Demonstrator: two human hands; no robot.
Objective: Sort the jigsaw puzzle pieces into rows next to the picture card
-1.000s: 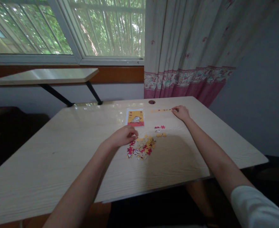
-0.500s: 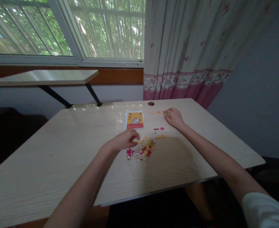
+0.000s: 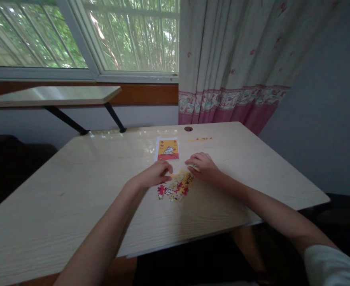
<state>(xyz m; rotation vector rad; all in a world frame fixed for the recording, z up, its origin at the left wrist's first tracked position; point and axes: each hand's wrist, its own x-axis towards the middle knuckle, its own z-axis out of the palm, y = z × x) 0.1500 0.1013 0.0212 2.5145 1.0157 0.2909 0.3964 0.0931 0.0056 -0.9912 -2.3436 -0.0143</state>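
A loose pile of jigsaw puzzle pieces (image 3: 176, 188) in yellow, red and white lies on the table. My left hand (image 3: 155, 174) hovers at the pile's upper left edge, its fingers curled and the thumb apart from them, with nothing visible between. At the pile's upper right is my right hand (image 3: 205, 167), fingers bent and spread from the thumb. Something small and pale shows in that gap; whether I touch it is unclear. The hand hides the few single pieces there. Farther back lies a thin row of joined yellow pieces (image 3: 205, 139).
A picture card (image 3: 168, 150) with a white animal on yellow and red lies behind the pile. The pale wooden table (image 3: 82, 198) has a cable hole (image 3: 188, 129) at its back edge. A raised shelf (image 3: 73, 94) stands back left; a curtain (image 3: 222, 79) hangs behind.
My right hand has left the yellow row and come nearer, down to the pile's upper right. The row's right end is now uncovered. My left hand stays nearly in place.
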